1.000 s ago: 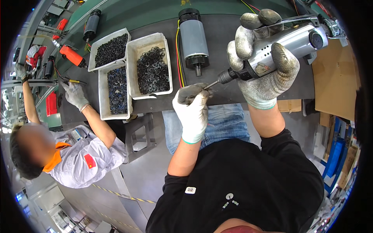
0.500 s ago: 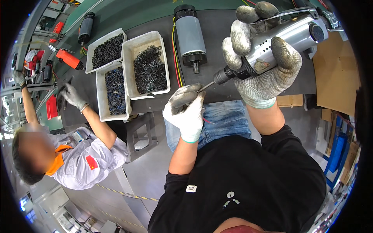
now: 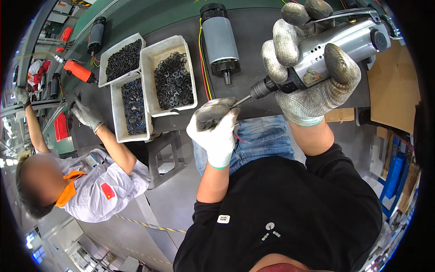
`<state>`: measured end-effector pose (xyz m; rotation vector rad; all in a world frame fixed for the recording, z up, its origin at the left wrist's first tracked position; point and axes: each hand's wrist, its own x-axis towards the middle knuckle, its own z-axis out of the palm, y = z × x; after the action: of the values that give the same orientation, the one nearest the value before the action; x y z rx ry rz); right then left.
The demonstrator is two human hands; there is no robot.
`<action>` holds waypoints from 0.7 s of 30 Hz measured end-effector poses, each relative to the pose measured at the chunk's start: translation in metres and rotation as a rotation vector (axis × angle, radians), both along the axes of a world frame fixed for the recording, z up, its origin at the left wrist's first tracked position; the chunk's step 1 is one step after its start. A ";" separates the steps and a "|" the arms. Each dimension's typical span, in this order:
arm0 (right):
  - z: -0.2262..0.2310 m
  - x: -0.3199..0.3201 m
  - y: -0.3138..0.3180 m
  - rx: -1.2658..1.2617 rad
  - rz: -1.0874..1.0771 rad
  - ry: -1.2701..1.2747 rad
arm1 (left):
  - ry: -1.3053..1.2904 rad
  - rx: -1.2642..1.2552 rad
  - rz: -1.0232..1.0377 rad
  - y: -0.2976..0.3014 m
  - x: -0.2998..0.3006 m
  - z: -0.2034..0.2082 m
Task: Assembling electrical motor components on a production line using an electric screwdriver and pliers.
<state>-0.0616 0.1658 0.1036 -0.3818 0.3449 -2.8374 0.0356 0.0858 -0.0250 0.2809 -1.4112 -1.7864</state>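
Note:
My gloved right hand (image 3: 304,100) is wrapped round a silver power screwdriver (image 3: 319,56), its fingers around the barrel and the lever on the far side. The tool lies aslant, its black chuck and thin bit (image 3: 243,100) aimed left and down. At the bit's tip, my gloved left hand (image 3: 212,129) is closed in a pinch. What its fingers hold is hidden; a bit of red wire (image 3: 240,138) shows beside them. Beyond both hands, a grey cylindrical motor (image 3: 220,40) with a black end and threaded shaft lies on the dark bench (image 3: 258,97).
Left of the motor stand three white bins: one (image 3: 194,84) of black clips, one (image 3: 103,68) and one (image 3: 116,118) of small dark parts. Another motor (image 3: 96,36) and an orange tool (image 3: 78,70) lie farther left. A person (image 3: 104,186) works there. Cardboard (image 3: 392,86) stands at right.
My right hand and the screwdriver have shifted slightly right. My left hand has moved slightly left, still closed at the bit's tip.

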 end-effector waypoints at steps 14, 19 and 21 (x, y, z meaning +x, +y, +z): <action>0.001 -0.008 0.014 0.037 0.006 0.026 | -0.037 0.295 -0.035 0.013 -0.008 0.007; 0.001 -0.005 0.013 0.059 -0.014 0.009 | -0.057 0.271 -0.038 0.013 -0.009 0.004; 0.000 -0.003 0.012 0.069 -0.022 0.001 | -0.063 0.270 -0.033 0.013 -0.009 0.004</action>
<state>-0.0649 0.1780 0.1038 -0.3676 0.4483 -2.8377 0.0265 0.0990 -0.0212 0.4605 -1.2223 -2.0121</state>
